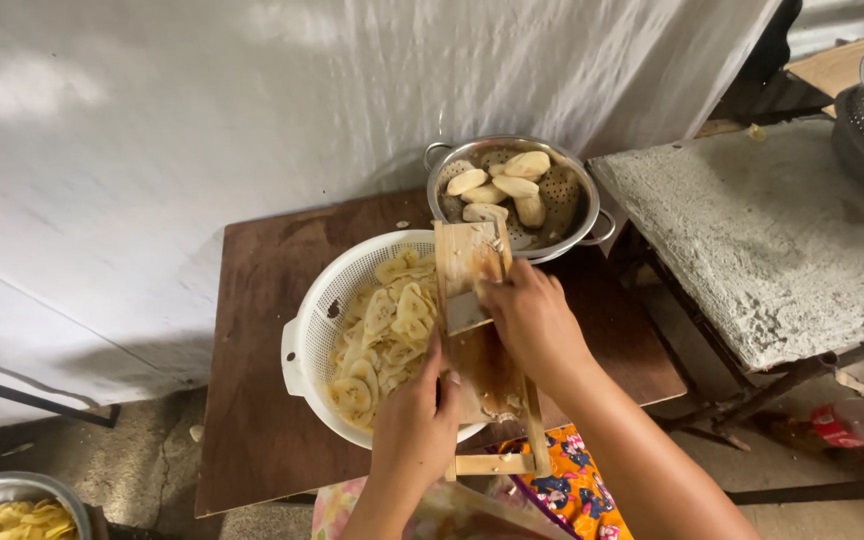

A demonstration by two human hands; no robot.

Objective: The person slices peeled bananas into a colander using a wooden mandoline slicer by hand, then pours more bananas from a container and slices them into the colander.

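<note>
A wooden slicer board (482, 350) lies slanted across the right rim of a white colander (317, 330) of pale slices on the desk (252, 400). The left hand (414, 425) grips the board's near left edge; the right hand (532, 320), fingers curled, presses something hidden by the fingers onto its far part.

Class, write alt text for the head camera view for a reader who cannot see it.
A right hand slides fruit along a wooden slicer steadied by the left hand; pale slices fill a white colander. Behind, a metal colander holds peeled pieces.
</note>
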